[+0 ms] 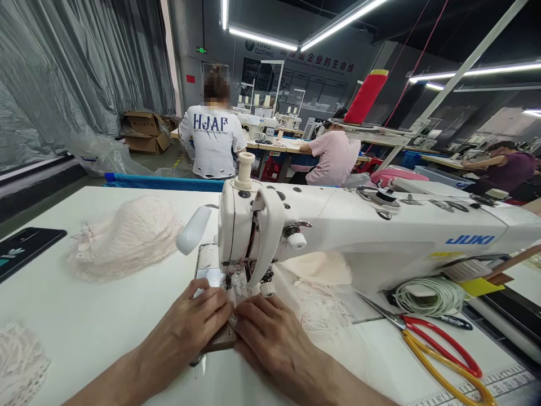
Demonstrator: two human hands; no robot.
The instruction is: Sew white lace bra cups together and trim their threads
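Note:
A white sewing machine marked JUKI spans the middle and right. Pale lace fabric lies under its needle area and spreads to the right of it. My left hand is just left of and below the presser foot, fingers bent and pressed together at the fabric's edge. Close beside it, my right hand has its fingers together, curled down on the lace in front of the needle. The fingertips of both hands are partly hidden, and the small piece of fabric between them is hard to make out.
A lace pile, a second one and a phone lie at left. Scissors, coiled cord and a ruler strip are at right. A red thread cone stands behind. Several people sit farther back.

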